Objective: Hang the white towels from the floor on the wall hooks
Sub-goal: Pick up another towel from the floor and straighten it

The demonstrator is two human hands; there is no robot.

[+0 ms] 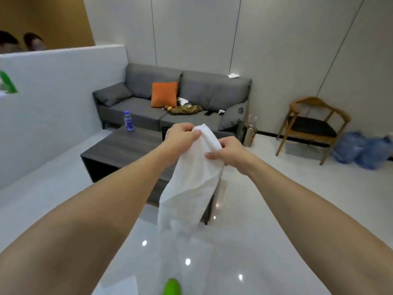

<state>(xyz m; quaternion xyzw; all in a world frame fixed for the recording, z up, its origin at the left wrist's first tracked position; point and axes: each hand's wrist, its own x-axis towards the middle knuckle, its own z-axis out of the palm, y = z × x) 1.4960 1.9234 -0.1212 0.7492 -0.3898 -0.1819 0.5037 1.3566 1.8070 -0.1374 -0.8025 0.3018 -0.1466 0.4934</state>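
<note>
White towel (191,177), gripped between left hand (180,137), right hand (228,153)

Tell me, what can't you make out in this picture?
- Wall hooks: none appear in the head view.
- White towel: its top edge is bunched inside both hands, left and right.
- Bottle label: too small to read.
- Green object: cut off by the bottom edge.

Grey sofa (170,99) (orange cushion (164,94) on it), wooden chair (308,124).
</note>
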